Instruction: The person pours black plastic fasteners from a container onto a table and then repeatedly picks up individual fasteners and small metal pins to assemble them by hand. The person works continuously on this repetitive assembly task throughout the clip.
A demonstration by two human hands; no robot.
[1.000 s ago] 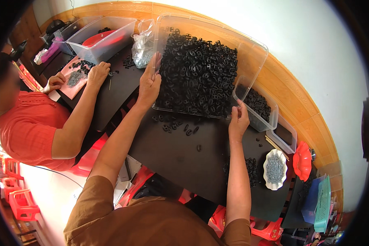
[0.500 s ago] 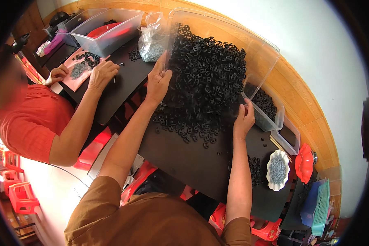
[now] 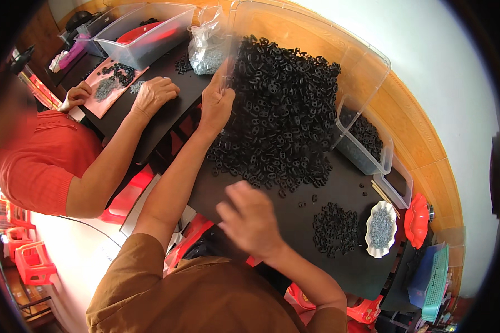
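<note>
A large clear plastic bin (image 3: 364, 69) is tipped toward me, with a heap of small black two-holed plastic pieces (image 3: 283, 105) spilling from it onto the dark table (image 3: 244, 197). My left hand (image 3: 217, 108) is closed on the bin's left edge. Off the bin, my right hand (image 3: 251, 222) is raised above the table's near side, slightly blurred, its fingers apart and nothing in it. A smaller pile of black pieces (image 3: 336, 230) lies right of that hand, beside a white scalloped dish (image 3: 370, 248) of small grey parts (image 3: 381, 226).
A smaller clear container (image 3: 386, 158) of black pieces stands at the right, near a red scalloped dish (image 3: 416, 221). At the left table, a co-worker's hands (image 3: 155, 95) are beside a pink sheet (image 3: 103, 105) with parts, a clear bag (image 3: 206, 55) and another bin (image 3: 144, 47).
My right hand has let go of the bin's right side and come back toward me. More black pieces have spread on the table. The co-worker's right hand has shifted right.
</note>
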